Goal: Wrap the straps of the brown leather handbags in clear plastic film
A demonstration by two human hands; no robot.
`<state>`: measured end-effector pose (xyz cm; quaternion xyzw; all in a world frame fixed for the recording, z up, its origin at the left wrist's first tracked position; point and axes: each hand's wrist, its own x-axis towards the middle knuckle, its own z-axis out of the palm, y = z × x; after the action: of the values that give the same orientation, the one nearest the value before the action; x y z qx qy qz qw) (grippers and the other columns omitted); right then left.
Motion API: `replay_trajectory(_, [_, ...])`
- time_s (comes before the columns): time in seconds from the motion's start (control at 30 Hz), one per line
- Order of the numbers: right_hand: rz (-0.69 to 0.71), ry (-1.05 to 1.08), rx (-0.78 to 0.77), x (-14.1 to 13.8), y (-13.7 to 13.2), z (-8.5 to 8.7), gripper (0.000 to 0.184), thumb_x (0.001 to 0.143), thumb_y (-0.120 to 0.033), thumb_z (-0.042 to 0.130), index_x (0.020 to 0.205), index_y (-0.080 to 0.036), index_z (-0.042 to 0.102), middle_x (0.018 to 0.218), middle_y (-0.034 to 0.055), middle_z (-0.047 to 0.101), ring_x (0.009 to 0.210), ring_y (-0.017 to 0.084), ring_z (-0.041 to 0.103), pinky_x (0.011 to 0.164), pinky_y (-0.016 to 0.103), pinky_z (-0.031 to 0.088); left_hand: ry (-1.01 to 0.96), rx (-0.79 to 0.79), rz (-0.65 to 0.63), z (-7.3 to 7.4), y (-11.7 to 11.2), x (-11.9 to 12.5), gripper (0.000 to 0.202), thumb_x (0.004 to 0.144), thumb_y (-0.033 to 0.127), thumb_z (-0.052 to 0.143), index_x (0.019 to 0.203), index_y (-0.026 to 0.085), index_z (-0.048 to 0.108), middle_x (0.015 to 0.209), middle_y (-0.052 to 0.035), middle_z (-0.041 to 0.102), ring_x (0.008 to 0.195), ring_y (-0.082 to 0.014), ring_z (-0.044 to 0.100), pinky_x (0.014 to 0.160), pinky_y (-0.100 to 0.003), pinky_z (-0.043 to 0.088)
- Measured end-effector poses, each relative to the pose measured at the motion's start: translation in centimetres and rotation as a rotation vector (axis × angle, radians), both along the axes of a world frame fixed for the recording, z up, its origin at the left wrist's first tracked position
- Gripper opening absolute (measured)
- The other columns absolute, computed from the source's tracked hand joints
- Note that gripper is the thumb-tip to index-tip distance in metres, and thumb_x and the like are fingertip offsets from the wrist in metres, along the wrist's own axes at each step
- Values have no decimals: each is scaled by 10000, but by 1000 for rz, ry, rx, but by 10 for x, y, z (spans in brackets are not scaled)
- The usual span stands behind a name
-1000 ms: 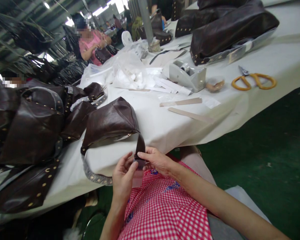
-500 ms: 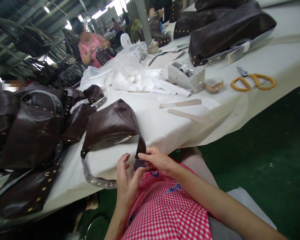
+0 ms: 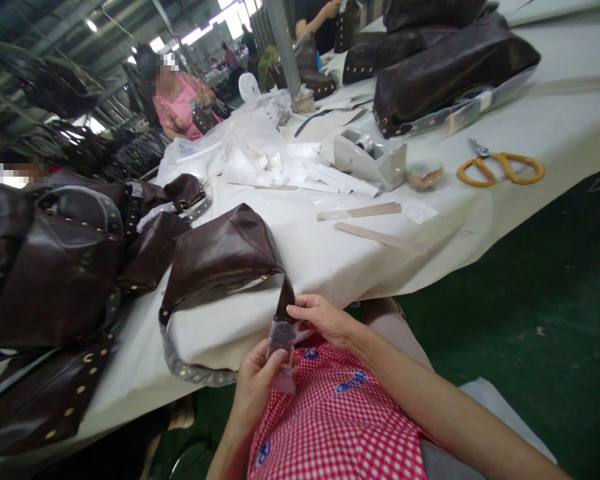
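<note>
A dark brown leather bag [image 3: 220,257] lies on the white table [image 3: 555,127] just in front of me, its studded strap [image 3: 193,370] hanging over the near edge. My right hand [image 3: 320,319] pinches the strap's end where it meets the bag. My left hand [image 3: 260,381] is closed on a clear plastic wrap [image 3: 281,353] that covers that strap end. Both hands sit over my red checked lap.
Several more brown studded bags [image 3: 55,267] pile up at the left and at the far right [image 3: 450,63]. A grey tape dispenser [image 3: 367,157], orange scissors [image 3: 500,170], card strips [image 3: 365,212] and clear plastic bags [image 3: 250,140] lie on the table. Other people work at the back.
My left hand has dropped lower and closed on the plastic wrap at the strap end. My right hand stayed pinched on the strap. The view shifted slightly.
</note>
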<state>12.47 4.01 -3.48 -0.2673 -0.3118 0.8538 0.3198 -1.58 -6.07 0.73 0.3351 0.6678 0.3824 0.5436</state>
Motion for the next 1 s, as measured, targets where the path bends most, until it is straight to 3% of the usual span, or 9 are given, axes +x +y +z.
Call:
replay_trajectory(0.2, [-85, -27, 94, 0, 5, 1, 304, 603, -394, 820, 738, -147, 704, 655, -24, 632, 572, 83, 470, 576, 230, 363, -60, 7, 56, 3, 3, 8, 381, 651, 454, 772, 853, 144, 678, 704, -31, 702, 624, -153, 627, 638, -256, 495])
replay_trajectory(0.43, [-72, -26, 70, 1, 3, 6, 325, 586, -377, 817, 771, -136, 701, 680, -11, 661, 607, 104, 535, 608, 239, 393, -123, -19, 95, 5, 7, 12, 452, 620, 453, 809, 913, 137, 672, 697, -40, 721, 628, -179, 678, 653, -271, 515])
replay_trajectory(0.63, [-72, 6, 88, 0, 3, 5, 285, 590, -330, 800, 771, -137, 695, 686, -16, 668, 595, 97, 539, 605, 231, 404, -251, -93, 88, 11, 10, 14, 508, 635, 541, 785, 911, 129, 674, 747, -79, 736, 701, -225, 702, 674, -319, 540])
replay_trajectory(0.77, [-50, -3, 81, -1, 2, 3, 278, 611, -337, 786, 773, -136, 682, 636, -24, 648, 557, 88, 523, 558, 215, 388, -345, -133, 83, 13, 14, 10, 483, 617, 485, 817, 910, 126, 679, 755, -86, 740, 711, -231, 705, 660, -306, 535])
replay_trajectory(1.0, [-12, -47, 142, 1, 4, 3, 274, 622, -350, 778, 735, -134, 654, 576, -38, 591, 478, 74, 474, 449, 193, 337, -220, -58, 36, 7, 21, 5, 457, 691, 468, 778, 956, 106, 688, 769, -91, 742, 681, -204, 697, 615, -257, 513])
